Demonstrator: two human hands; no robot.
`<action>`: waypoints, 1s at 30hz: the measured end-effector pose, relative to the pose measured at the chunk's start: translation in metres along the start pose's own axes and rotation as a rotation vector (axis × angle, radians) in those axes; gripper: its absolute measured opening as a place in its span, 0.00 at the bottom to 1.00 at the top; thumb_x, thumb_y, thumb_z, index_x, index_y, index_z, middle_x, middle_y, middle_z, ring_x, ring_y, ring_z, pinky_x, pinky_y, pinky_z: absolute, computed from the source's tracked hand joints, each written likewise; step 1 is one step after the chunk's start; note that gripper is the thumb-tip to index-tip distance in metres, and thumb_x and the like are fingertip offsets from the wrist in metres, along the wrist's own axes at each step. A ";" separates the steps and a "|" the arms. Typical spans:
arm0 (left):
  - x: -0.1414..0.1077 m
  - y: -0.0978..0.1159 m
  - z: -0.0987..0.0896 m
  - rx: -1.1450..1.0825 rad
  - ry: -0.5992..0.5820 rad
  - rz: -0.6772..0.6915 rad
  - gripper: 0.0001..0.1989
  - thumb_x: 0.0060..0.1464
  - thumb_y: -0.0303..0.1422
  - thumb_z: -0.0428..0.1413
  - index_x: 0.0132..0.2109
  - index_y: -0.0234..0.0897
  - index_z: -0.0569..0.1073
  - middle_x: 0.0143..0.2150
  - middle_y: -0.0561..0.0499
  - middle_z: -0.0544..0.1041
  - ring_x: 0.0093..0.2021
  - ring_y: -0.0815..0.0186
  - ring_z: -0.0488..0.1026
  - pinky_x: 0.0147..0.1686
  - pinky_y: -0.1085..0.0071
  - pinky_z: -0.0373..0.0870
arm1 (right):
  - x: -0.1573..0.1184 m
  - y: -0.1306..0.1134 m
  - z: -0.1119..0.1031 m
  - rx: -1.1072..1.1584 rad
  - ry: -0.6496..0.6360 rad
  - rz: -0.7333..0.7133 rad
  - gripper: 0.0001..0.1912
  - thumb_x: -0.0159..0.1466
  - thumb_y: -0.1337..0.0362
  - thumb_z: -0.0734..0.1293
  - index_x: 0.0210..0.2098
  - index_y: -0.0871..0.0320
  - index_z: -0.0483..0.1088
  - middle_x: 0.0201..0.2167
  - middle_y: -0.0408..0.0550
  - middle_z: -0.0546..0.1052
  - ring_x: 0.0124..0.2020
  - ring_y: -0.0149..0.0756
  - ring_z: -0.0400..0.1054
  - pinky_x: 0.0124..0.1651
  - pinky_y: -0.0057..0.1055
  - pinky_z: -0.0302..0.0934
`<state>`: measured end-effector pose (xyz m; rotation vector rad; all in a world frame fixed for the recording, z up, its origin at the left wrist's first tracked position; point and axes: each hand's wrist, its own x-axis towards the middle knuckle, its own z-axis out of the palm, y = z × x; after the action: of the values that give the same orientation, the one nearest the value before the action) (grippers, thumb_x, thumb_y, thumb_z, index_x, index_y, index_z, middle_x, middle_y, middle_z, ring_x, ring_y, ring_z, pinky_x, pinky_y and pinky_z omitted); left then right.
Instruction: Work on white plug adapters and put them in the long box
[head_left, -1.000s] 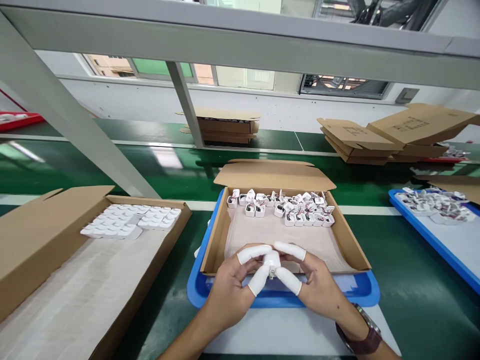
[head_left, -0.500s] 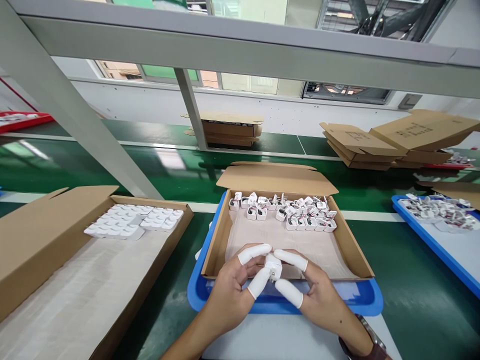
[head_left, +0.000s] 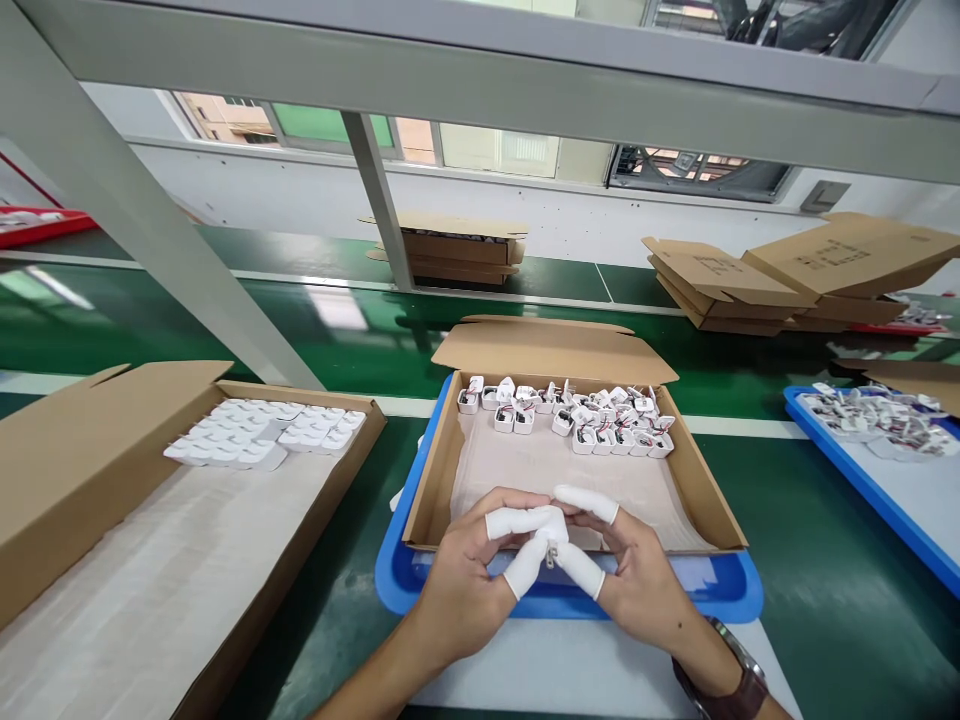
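A small white charger plug with metal prongs pointing down is held over the front edge of the cardboard box. My left hand pinches it between thumb and index finger. From the other side my right hand presses its thumb against the plug, while its index finger is raised behind it. White finger cots cover both thumbs and index fingers. Inside the box, several white plug housings with thin wires showing stand on a pale liner. The box sits in a blue tray.
Left of me, an open carton holds rows of white plug pieces. Another blue tray of wired parts lies to the right. A grey frame crosses overhead, and cartons stand beyond the green belt.
My left index finger has come forward over the plug's top. My right thumb has moved in against the plug, and the right index finger has lifted slightly. The view has tilted down a little.
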<state>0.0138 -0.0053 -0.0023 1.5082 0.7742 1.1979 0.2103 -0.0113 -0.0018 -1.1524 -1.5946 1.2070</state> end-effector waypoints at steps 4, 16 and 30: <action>0.000 0.000 0.002 -0.026 0.030 -0.021 0.12 0.62 0.26 0.60 0.51 0.38 0.79 0.50 0.41 0.77 0.44 0.59 0.81 0.48 0.62 0.82 | -0.002 0.001 -0.003 -0.006 -0.037 0.023 0.24 0.68 0.58 0.70 0.63 0.51 0.68 0.57 0.53 0.79 0.58 0.46 0.74 0.59 0.45 0.71; 0.001 -0.003 0.004 -0.062 0.054 0.019 0.11 0.60 0.23 0.61 0.49 0.39 0.79 0.50 0.44 0.77 0.45 0.62 0.80 0.45 0.69 0.81 | -0.005 0.007 -0.002 -0.107 -0.009 -0.040 0.24 0.70 0.59 0.67 0.65 0.52 0.66 0.58 0.55 0.77 0.59 0.46 0.73 0.63 0.47 0.69; 0.004 0.010 -0.001 -0.190 0.069 -0.133 0.16 0.61 0.32 0.64 0.55 0.39 0.76 0.48 0.46 0.81 0.42 0.64 0.80 0.44 0.73 0.79 | -0.005 0.007 0.000 -0.346 -0.030 -0.375 0.36 0.69 0.68 0.69 0.71 0.44 0.54 0.67 0.50 0.66 0.68 0.40 0.62 0.69 0.37 0.61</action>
<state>0.0133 -0.0041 0.0082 1.2463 0.7718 1.1935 0.2133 -0.0154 -0.0085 -0.9819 -1.9893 0.7265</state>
